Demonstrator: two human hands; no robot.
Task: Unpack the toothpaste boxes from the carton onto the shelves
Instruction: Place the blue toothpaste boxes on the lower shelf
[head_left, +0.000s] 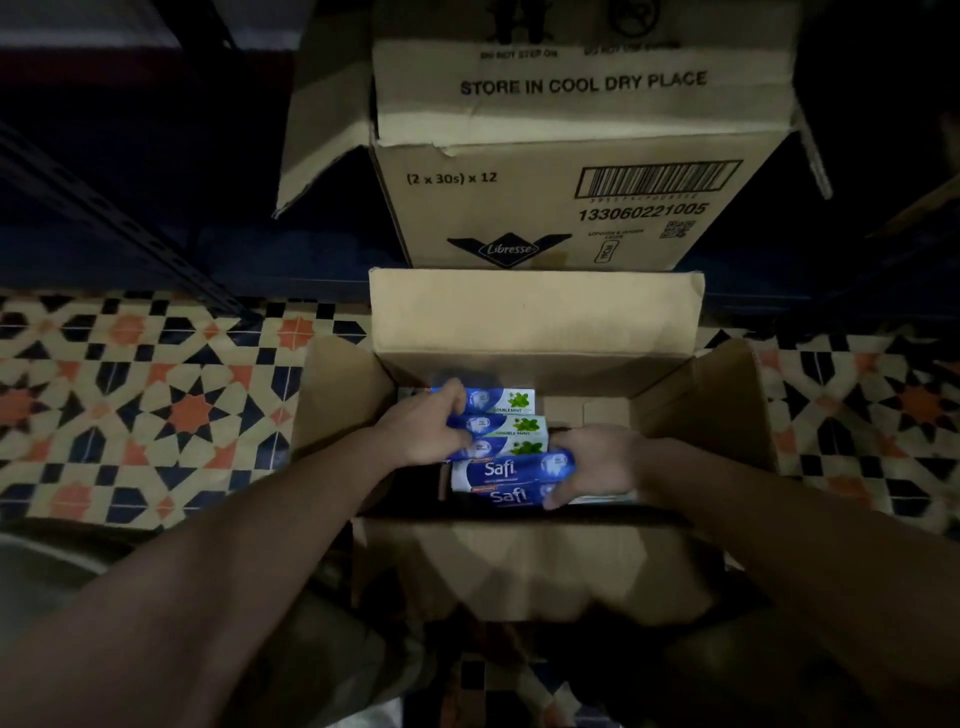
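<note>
Forearms: both reach down from the bottom of the view into the open carton (535, 312), which stands on the patterned tile floor (156, 395).
Left hand: the left hand (426, 428) lies on the left ends of the upper toothpaste boxes (511, 434); its fingers (457, 400) curl over those ends and grip them.
Right hand: the right hand (597, 460) holds the right ends of the lower Safi boxes (506, 480); its fingers (553, 501) wrap round the near edge of the bundle.
Key relation: the boxes' long axes run left to right, across the person, so each hand closes on one end and the stack is clamped between them. Neither hand is clearly nearer; the left sits slightly farther into the carton.
Location of boxes: inside the carton, left of centre, stacked flat side by side; bare cardboard bottom shows to the right.
Appearance: slim rectangular packs, blue and white, with a green mint-leaf panel at the right end of the upper three and "Safi" lettering on the lower two.
Coming move, judged: a straight upward lift should clear the carton walls, provided end pressure stays even so the middle packs do not slip.
Shelves: a dark rack (130, 228) stands beyond, carrying a Libresse carton (566, 202).
Light: dim; fine detail is soft.
</note>
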